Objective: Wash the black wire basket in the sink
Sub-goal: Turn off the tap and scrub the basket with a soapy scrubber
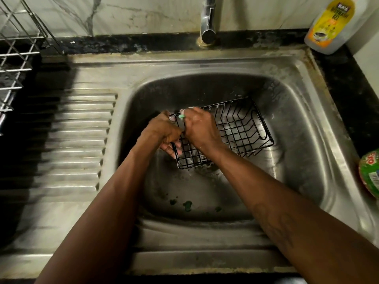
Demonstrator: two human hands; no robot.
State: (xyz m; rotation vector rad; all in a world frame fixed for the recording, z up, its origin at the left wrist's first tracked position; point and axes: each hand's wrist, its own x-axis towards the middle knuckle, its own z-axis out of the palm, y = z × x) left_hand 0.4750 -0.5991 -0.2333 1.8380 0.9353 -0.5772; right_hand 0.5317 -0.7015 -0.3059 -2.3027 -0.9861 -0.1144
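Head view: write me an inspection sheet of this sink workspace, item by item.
Surface: steel sink, basin wet; green specks on its floor near the front.
Job's things: black wire basket tilted inside the basin; a small green scrubbing piece at its left rim.
Clutter: dishwash bottle on the back right counter; green packet at the right edge.
Hands: left hand grips the basket's left end; right hand holds the scrubbing piece at that rim.
Cables: nothing seen.
Surroundings: faucet behind the basin, no stream seen; ribbed drainboard and wire dish rack to the left.
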